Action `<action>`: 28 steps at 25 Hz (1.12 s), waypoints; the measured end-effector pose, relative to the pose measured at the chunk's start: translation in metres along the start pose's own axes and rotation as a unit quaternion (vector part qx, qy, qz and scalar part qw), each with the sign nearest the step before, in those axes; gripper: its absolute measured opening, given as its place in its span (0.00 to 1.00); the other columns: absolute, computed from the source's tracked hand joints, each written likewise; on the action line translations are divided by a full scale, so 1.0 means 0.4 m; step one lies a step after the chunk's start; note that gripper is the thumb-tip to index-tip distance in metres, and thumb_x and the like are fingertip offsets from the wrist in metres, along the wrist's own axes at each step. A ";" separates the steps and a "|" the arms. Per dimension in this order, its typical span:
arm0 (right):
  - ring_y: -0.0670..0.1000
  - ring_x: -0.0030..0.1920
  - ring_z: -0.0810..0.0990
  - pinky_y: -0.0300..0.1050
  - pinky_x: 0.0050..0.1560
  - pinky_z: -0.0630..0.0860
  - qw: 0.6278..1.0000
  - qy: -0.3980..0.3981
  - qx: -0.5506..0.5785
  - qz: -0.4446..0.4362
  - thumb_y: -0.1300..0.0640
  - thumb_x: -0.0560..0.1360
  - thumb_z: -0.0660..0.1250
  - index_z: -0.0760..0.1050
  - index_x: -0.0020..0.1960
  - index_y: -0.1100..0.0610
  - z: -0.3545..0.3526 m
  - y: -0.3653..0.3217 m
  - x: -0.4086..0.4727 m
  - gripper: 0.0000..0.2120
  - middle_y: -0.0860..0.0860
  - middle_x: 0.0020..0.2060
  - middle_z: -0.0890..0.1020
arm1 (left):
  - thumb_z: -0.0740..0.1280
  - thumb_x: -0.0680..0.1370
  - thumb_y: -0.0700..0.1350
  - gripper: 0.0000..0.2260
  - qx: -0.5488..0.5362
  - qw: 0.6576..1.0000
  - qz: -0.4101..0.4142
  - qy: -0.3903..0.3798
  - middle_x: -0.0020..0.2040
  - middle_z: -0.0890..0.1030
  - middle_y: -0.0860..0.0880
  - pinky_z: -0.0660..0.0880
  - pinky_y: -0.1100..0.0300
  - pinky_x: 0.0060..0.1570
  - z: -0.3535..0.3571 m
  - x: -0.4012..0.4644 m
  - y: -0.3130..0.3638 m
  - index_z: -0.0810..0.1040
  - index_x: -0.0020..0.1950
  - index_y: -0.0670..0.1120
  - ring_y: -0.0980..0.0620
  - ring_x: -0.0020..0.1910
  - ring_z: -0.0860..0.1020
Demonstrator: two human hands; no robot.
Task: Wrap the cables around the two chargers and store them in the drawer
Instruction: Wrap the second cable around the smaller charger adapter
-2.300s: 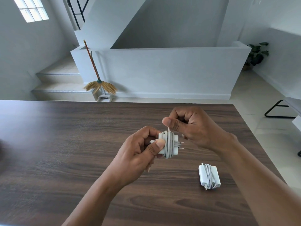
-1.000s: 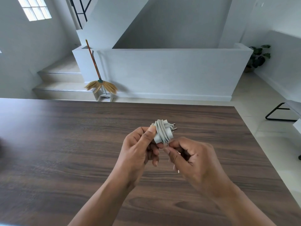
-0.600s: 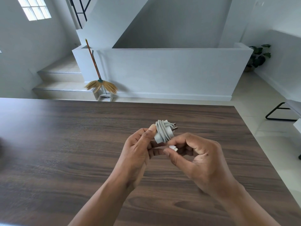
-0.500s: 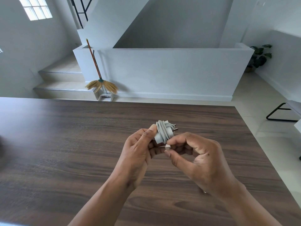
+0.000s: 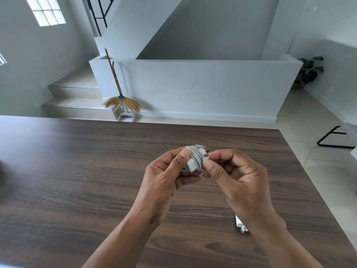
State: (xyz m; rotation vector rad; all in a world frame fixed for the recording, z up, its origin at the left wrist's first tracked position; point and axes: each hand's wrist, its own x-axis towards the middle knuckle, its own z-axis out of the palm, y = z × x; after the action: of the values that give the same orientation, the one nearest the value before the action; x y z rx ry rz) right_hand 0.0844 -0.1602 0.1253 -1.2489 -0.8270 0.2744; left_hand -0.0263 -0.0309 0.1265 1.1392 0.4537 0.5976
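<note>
A white charger (image 5: 194, 158) with its cable coiled around it is held above the dark wooden table (image 5: 77, 171). My left hand (image 5: 168, 176) grips the charger body from the left, thumb on top. My right hand (image 5: 233, 178) pinches the cable's connector end (image 5: 206, 156) against the right side of the coil. The second white charger (image 5: 240, 225) lies on the table, mostly hidden under my right wrist; only a corner and its plug tip show. No drawer is in view.
The table's far edge and right edge (image 5: 301, 171) border a tiled floor. Beyond stand a broom (image 5: 120, 97), steps, a white low wall, a potted plant (image 5: 309, 71) and a black-legged bench (image 5: 340, 138) at the right.
My right hand has risen from below the charger and brought the connector end up to the right side of the coil. The left hand has kept its grip.
</note>
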 end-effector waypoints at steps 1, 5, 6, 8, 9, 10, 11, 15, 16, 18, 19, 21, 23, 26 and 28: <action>0.57 0.40 0.87 0.51 0.45 0.86 1.000 0.004 0.005 -0.002 0.64 0.74 0.75 0.85 0.46 0.53 0.003 -0.003 0.001 0.07 0.55 0.41 0.88 | 0.70 0.77 0.50 0.18 0.005 1.000 0.004 0.007 0.55 0.87 0.37 0.84 0.52 0.49 -0.001 0.002 -0.003 0.84 0.62 0.39 0.44 0.49 0.86; 0.56 0.39 0.88 0.44 0.43 0.85 0.999 0.024 -0.029 -0.023 0.66 0.74 0.76 0.85 0.45 0.54 0.013 -0.002 0.000 0.07 0.52 0.39 0.88 | 0.70 0.78 0.49 0.15 0.024 0.999 0.014 0.038 0.50 0.88 0.37 0.85 0.52 0.45 0.003 0.003 -0.017 0.86 0.57 0.39 0.43 0.46 0.87; 0.55 0.39 0.88 0.43 0.43 0.84 0.999 0.025 -0.039 -0.023 0.66 0.74 0.76 0.85 0.45 0.54 0.012 0.000 -0.001 0.07 0.51 0.39 0.88 | 0.70 0.78 0.49 0.15 0.024 0.999 0.014 0.042 0.50 0.88 0.37 0.85 0.52 0.45 0.004 0.002 -0.019 0.86 0.57 0.39 0.43 0.45 0.87; 0.54 0.40 0.88 0.41 0.42 0.84 0.998 0.022 -0.049 -0.021 0.65 0.74 0.76 0.85 0.45 0.55 0.010 0.000 -0.001 0.06 0.51 0.39 0.88 | 0.70 0.79 0.48 0.14 0.023 0.999 0.009 0.044 0.51 0.89 0.38 0.85 0.50 0.47 0.007 0.002 -0.019 0.86 0.57 0.40 0.43 0.46 0.88; 0.54 0.39 0.88 0.42 0.42 0.83 0.998 0.017 -0.054 -0.019 0.65 0.74 0.76 0.85 0.45 0.56 0.010 0.000 0.000 0.05 0.51 0.39 0.88 | 0.70 0.78 0.49 0.15 0.023 0.999 0.007 0.042 0.52 0.89 0.38 0.85 0.49 0.49 0.007 0.003 -0.019 0.86 0.58 0.40 0.43 0.48 0.88; 0.53 0.39 0.88 0.43 0.42 0.83 0.998 0.013 -0.058 -0.016 0.65 0.74 0.76 0.85 0.45 0.56 0.010 0.000 0.001 0.04 0.51 0.39 0.88 | 0.71 0.78 0.49 0.15 0.024 0.999 0.004 0.038 0.53 0.89 0.39 0.85 0.47 0.51 0.008 0.004 -0.017 0.85 0.58 0.40 0.42 0.49 0.88; 0.53 0.39 0.87 0.45 0.42 0.84 0.998 0.010 -0.059 -0.009 0.64 0.74 0.76 0.85 0.45 0.56 0.010 0.000 0.002 0.04 0.51 0.39 0.88 | 0.71 0.77 0.49 0.16 0.024 0.999 0.001 0.033 0.53 0.88 0.39 0.85 0.46 0.53 0.009 0.005 -0.014 0.85 0.59 0.40 0.41 0.50 0.88; 0.56 0.39 0.87 0.52 0.44 0.86 0.999 0.008 -0.042 0.029 0.64 0.75 0.76 0.85 0.44 0.54 0.008 0.001 0.009 0.05 0.54 0.39 0.88 | 0.73 0.75 0.47 0.16 0.024 0.999 0.000 0.024 0.53 0.88 0.39 0.86 0.50 0.50 0.003 0.007 -0.013 0.85 0.59 0.40 0.43 0.47 0.88; 0.57 0.40 0.87 0.54 0.44 0.86 0.999 0.007 -0.038 0.028 0.64 0.75 0.76 0.85 0.45 0.54 0.009 0.002 0.010 0.06 0.54 0.40 0.88 | 0.73 0.75 0.47 0.16 0.024 0.999 0.000 0.022 0.53 0.88 0.39 0.86 0.51 0.49 0.001 0.006 -0.012 0.85 0.59 0.40 0.44 0.47 0.88; 0.57 0.40 0.87 0.54 0.44 0.86 0.999 0.003 -0.041 0.013 0.65 0.75 0.76 0.85 0.46 0.54 0.011 0.003 0.010 0.06 0.54 0.41 0.88 | 0.73 0.75 0.46 0.16 0.022 0.999 0.001 0.023 0.54 0.88 0.39 0.86 0.51 0.49 -0.002 0.005 -0.011 0.85 0.60 0.40 0.43 0.47 0.88; 0.56 0.40 0.87 0.51 0.44 0.86 0.999 0.000 -0.049 0.006 0.65 0.75 0.76 0.85 0.46 0.55 0.012 0.004 0.009 0.06 0.53 0.41 0.88 | 0.73 0.75 0.46 0.16 0.023 0.999 0.002 0.026 0.54 0.88 0.39 0.86 0.49 0.50 -0.002 0.005 -0.012 0.85 0.60 0.39 0.42 0.48 0.88; 0.53 0.40 0.88 0.44 0.43 0.85 0.998 -0.006 -0.061 0.001 0.66 0.75 0.76 0.85 0.46 0.57 0.014 0.005 0.005 0.05 0.52 0.40 0.88 | 0.74 0.75 0.46 0.17 0.023 0.999 0.002 0.033 0.54 0.88 0.39 0.85 0.46 0.53 -0.004 0.007 -0.014 0.84 0.60 0.39 0.40 0.51 0.88; 0.53 0.41 0.88 0.42 0.43 0.84 0.997 -0.007 -0.070 -0.001 0.66 0.75 0.76 0.85 0.46 0.58 0.014 0.005 0.003 0.04 0.51 0.40 0.88 | 0.74 0.74 0.46 0.18 0.020 0.999 0.000 0.035 0.54 0.88 0.39 0.84 0.44 0.55 -0.006 0.008 -0.016 0.84 0.61 0.39 0.39 0.52 0.88; 0.55 0.42 0.88 0.48 0.44 0.86 0.997 -0.011 -0.074 -0.002 0.65 0.76 0.75 0.84 0.47 0.58 0.013 0.005 0.001 0.04 0.52 0.41 0.88 | 0.74 0.73 0.46 0.18 0.009 0.999 -0.009 0.040 0.53 0.88 0.38 0.85 0.44 0.53 -0.002 0.007 -0.019 0.84 0.60 0.38 0.39 0.50 0.88; 0.56 0.43 0.88 0.53 0.45 0.86 0.997 -0.011 -0.074 0.002 0.65 0.76 0.75 0.84 0.47 0.57 0.010 0.006 -0.002 0.05 0.52 0.41 0.88 | 0.74 0.72 0.45 0.18 -0.005 0.999 -0.018 0.039 0.53 0.88 0.37 0.86 0.46 0.52 0.004 0.007 -0.021 0.84 0.59 0.37 0.40 0.48 0.88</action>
State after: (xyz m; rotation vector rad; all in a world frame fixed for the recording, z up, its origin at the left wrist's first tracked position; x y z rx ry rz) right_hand 0.0818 -0.1571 0.1232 -1.3878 -0.8762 0.2329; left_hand -0.0216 -0.0327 0.1191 1.0987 0.5366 0.6130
